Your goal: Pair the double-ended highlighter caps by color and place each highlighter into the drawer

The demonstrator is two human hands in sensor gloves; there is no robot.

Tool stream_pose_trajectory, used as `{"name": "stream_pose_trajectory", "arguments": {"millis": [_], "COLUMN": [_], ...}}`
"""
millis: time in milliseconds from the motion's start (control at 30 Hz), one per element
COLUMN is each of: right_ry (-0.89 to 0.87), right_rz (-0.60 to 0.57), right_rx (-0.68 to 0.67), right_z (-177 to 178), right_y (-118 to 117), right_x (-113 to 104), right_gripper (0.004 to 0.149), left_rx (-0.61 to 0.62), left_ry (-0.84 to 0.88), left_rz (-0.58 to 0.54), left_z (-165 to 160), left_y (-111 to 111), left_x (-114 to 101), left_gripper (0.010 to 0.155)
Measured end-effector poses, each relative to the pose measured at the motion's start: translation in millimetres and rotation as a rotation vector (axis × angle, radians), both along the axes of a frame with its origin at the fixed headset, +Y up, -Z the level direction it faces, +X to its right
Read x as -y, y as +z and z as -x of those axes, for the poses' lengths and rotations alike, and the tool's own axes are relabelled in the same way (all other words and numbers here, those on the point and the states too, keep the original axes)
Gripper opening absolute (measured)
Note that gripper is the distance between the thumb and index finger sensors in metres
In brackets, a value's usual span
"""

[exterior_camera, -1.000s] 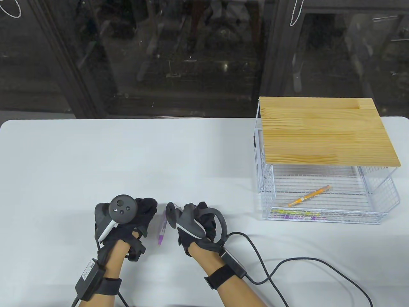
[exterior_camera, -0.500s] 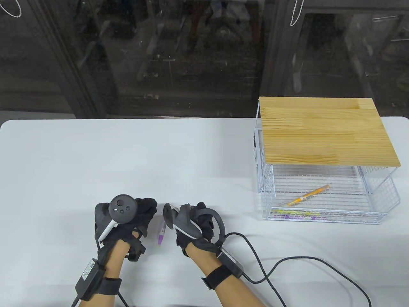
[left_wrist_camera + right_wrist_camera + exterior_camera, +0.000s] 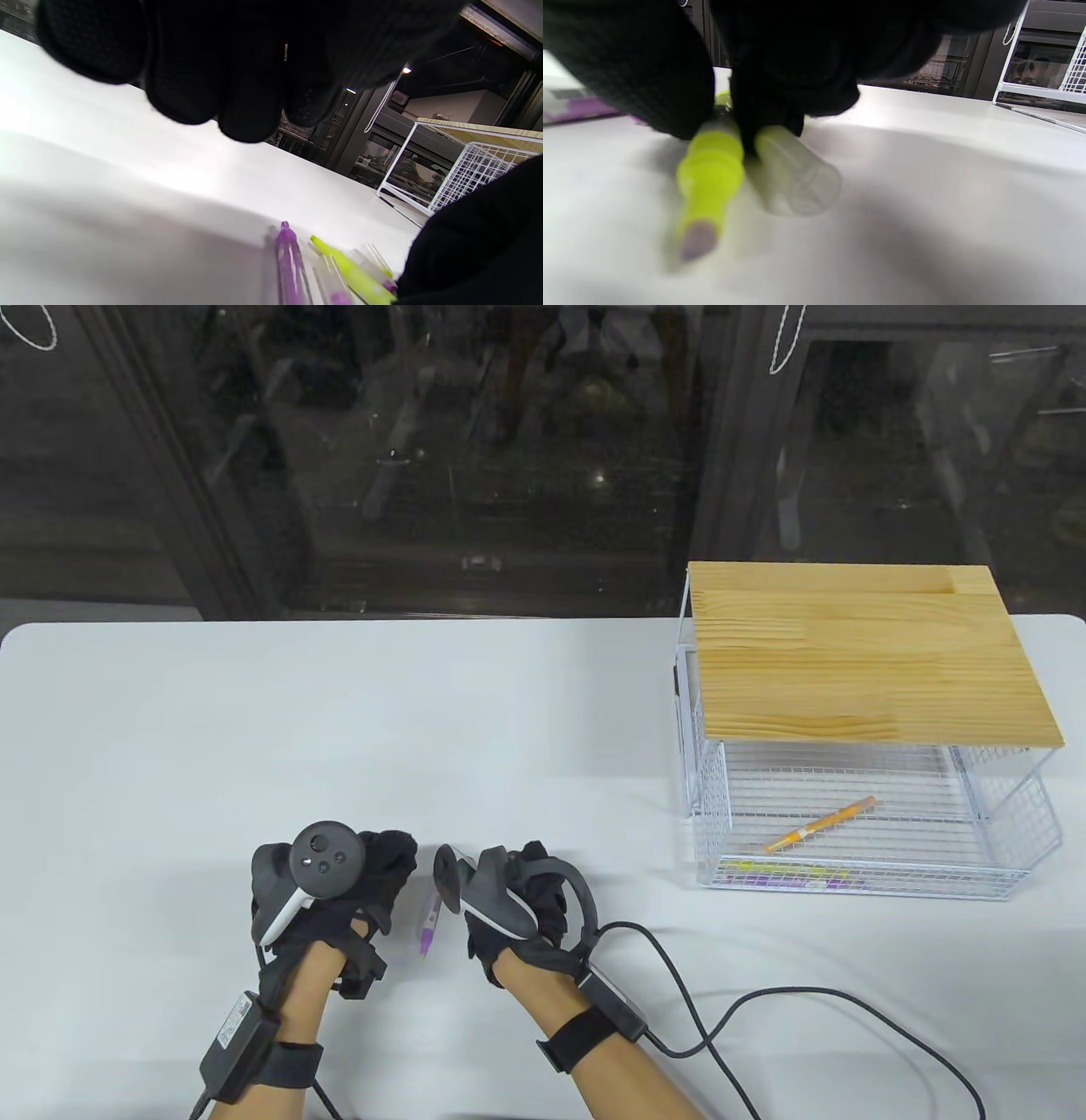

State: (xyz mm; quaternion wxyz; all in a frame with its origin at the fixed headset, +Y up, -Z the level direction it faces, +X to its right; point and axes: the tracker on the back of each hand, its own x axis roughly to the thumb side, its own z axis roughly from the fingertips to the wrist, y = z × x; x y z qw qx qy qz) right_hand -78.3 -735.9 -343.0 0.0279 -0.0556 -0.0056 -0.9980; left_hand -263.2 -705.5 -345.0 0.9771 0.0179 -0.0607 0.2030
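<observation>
A purple highlighter lies on the white table between my two hands. My left hand rests beside it with fingers loosely curled; in the left wrist view its fingertips hang above the table with nothing in them. My right hand is down on the table, its thumb and a finger pinching an uncapped yellow highlighter, with a clear cap lying right beside it. The left wrist view shows the purple highlighter and the yellow highlighter side by side.
A wire drawer unit with a wooden top stands at the right. Its upper drawer is pulled out and holds an orange highlighter; yellow and purple highlighters lie below. A black cable trails from my right wrist.
My right hand has edged slightly left and turned a little toward the purple highlighter. The left hand and the highlighter have stayed put.
</observation>
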Motion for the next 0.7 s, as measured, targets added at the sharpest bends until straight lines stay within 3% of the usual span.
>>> {"name": "stream_pose_trajectory", "arguments": {"millis": [700], "right_ry": [-0.247], "right_rz": [0.075], "right_rx": [0.022], "right_z": [-39.7], "right_y": [-7.5], "right_x": [-36.5], "right_gripper": [0.048], "left_rx": [0.001], "left_ry": [0.014], "left_rz": [-0.003], "left_z": [1.8], "left_y": [0.1], "left_x": [-0.4], "left_gripper": [0.047]}}
